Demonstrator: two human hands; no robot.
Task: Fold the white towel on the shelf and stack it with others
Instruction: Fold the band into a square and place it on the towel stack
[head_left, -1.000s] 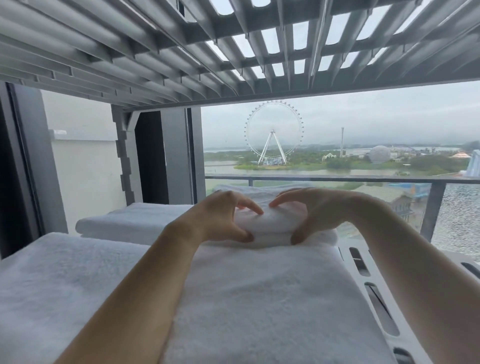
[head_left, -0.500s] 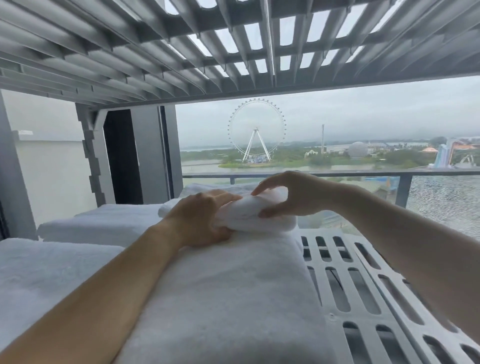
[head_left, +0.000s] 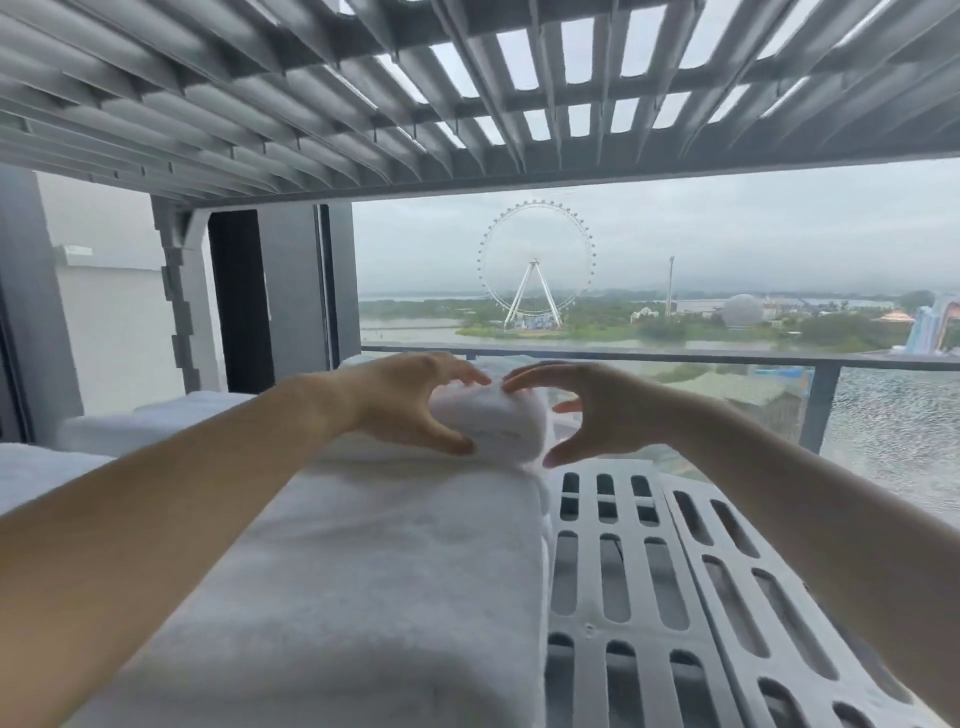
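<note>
The white towel (head_left: 493, 421) sits bunched up at the far end of a flat stack (head_left: 363, 571) of towels. The stack is on a gray shelf (head_left: 623, 571) with long holes in it. The left hand (head_left: 405, 405) holds the towel, thumb in front and fingers on top. The right hand (head_left: 597, 410) is spread wide just beside it. A top shelf (head_left: 363, 104) is overhead. Outside are a rail (head_left: 727, 358), a big wheel (head_left: 535, 275) and water.
</note>
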